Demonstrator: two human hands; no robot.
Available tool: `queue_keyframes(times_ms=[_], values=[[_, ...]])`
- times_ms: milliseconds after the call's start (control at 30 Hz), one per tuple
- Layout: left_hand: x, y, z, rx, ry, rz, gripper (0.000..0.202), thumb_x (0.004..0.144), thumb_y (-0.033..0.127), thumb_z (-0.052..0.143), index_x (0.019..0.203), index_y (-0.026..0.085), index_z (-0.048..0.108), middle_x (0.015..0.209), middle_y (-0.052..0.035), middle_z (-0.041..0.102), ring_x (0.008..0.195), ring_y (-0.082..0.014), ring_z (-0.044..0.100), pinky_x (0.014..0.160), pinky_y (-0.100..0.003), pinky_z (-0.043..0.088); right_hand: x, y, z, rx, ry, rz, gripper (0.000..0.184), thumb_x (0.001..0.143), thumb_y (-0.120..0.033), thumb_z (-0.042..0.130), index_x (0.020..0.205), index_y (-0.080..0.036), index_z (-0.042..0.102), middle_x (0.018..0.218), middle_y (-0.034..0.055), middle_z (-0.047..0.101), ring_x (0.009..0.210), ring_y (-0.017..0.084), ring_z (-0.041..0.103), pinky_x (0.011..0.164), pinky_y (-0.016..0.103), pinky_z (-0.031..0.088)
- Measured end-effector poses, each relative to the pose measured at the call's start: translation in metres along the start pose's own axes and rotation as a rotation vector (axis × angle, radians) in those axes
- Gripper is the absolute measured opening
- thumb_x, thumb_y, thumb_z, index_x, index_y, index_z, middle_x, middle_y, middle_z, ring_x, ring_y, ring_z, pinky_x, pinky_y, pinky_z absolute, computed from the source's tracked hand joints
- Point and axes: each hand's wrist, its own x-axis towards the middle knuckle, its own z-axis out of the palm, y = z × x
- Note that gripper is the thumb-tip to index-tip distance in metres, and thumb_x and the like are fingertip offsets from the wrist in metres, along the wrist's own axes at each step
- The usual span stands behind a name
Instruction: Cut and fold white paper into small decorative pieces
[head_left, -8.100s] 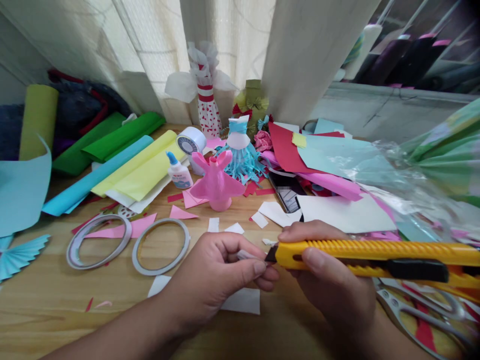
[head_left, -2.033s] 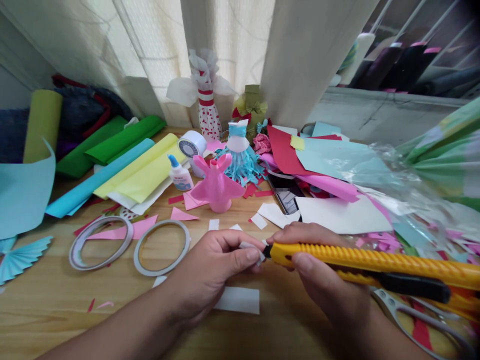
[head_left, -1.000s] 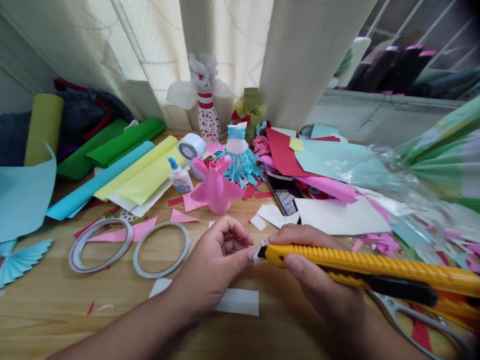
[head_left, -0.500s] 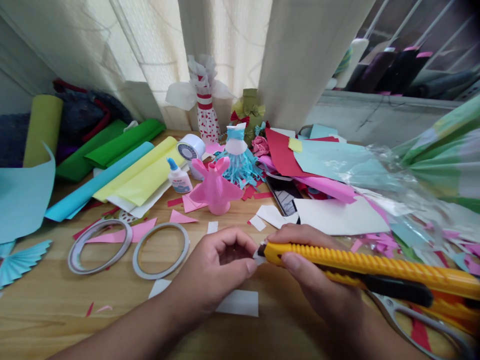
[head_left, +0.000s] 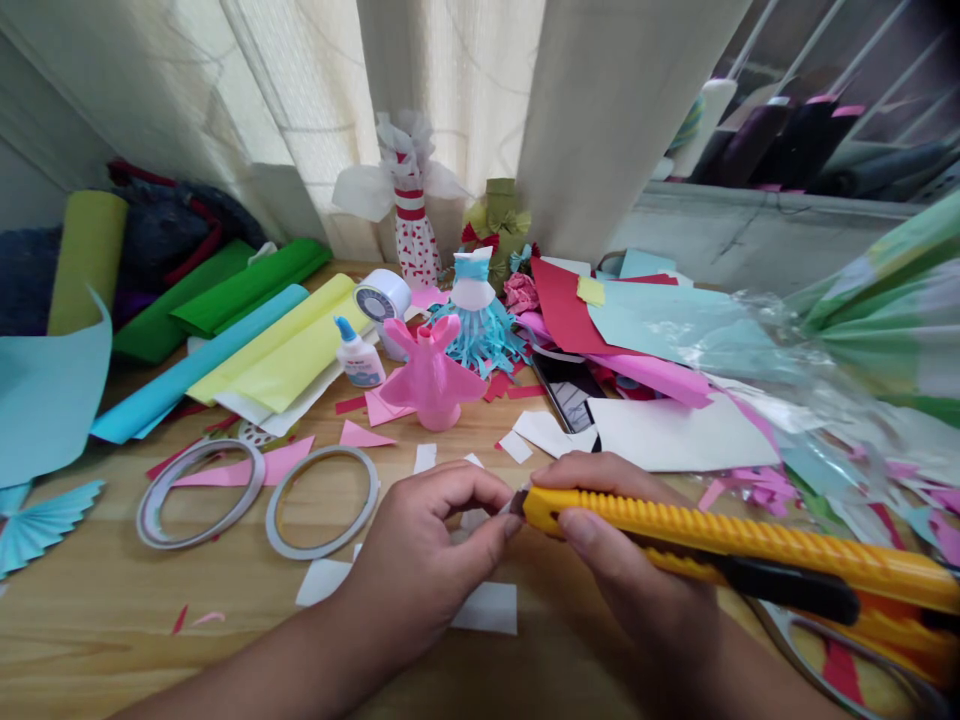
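Note:
My right hand (head_left: 622, 560) grips a long yellow utility knife (head_left: 720, 545) with a black slider, its tip pointing left. My left hand (head_left: 431, 555) is curled in a pinch right at the knife's tip, thumb and forefinger pressed together on a tiny white paper scrap (head_left: 514, 503) that is barely visible. Both hands hover just above the wooden table (head_left: 112, 610). A white paper rectangle (head_left: 487, 607) lies on the table under my left hand.
Two tape rings (head_left: 322, 500) lie to the left. Behind stand a pink paper dress (head_left: 431, 370), a blue paper dress (head_left: 476, 315), a glue bottle (head_left: 356, 352) and a white tape roll (head_left: 382, 290). Coloured paper rolls (head_left: 247, 340) lie left, loose sheets (head_left: 675, 430) and scissors (head_left: 847, 650) right.
My hands have stayed together at the knife's tip with small shifts. The white scrap showed more between my left fingers earlier; now it is almost hidden. My left fingers have closed tighter.

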Motion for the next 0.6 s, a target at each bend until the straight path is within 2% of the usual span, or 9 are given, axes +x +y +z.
queue_keyframes(times_ms=[167, 333, 500, 600], values=[[-0.002, 0.002, -0.002, -0.036, -0.048, 0.032, 0.016, 0.084, 0.021, 0.055, 0.089, 0.020, 0.070, 0.084, -0.0003, 0.070, 0.076, -0.0140, 0.063, 0.071, -0.023, 0.047, -0.002, 0.001, 0.002, -0.008, 0.071, -0.002, 0.017, 0.078, -0.020, 0.060, 0.092, -0.028, 0.066, 0.077, -0.0043, 0.068, 0.067, 0.009, 0.062, 0.061, 0.016, 0.049], [-0.001, 0.003, -0.003, -0.088, -0.084, 0.059, 0.022, 0.085, 0.017, 0.053, 0.098, 0.023, 0.069, 0.088, 0.0016, 0.070, 0.081, -0.0129, 0.063, 0.074, -0.020, 0.046, -0.003, 0.003, 0.002, 0.050, 0.087, 0.000, 0.016, 0.080, -0.023, 0.059, 0.093, -0.028, 0.066, 0.077, -0.0029, 0.068, 0.067, 0.011, 0.062, 0.059, 0.017, 0.049], [-0.001, 0.004, -0.003, -0.129, -0.109, 0.023, 0.023, 0.086, 0.016, 0.049, 0.094, 0.022, 0.070, 0.079, 0.0021, 0.068, 0.076, -0.0118, 0.061, 0.071, -0.020, 0.045, -0.001, 0.008, 0.002, 0.119, 0.103, 0.013, 0.014, 0.080, -0.028, 0.060, 0.092, -0.027, 0.067, 0.075, -0.0005, 0.063, 0.066, 0.013, 0.059, 0.059, 0.023, 0.048], [-0.001, 0.005, -0.004, -0.237, -0.168, -0.038, 0.022, 0.086, 0.017, 0.048, 0.090, 0.020, 0.070, 0.082, 0.0005, 0.069, 0.080, -0.0129, 0.061, 0.075, -0.021, 0.045, 0.002, 0.012, 0.003, 0.147, 0.129, -0.025, 0.014, 0.078, -0.031, 0.060, 0.088, -0.025, 0.069, 0.081, 0.0027, 0.059, 0.076, 0.018, 0.057, 0.068, 0.031, 0.049]])
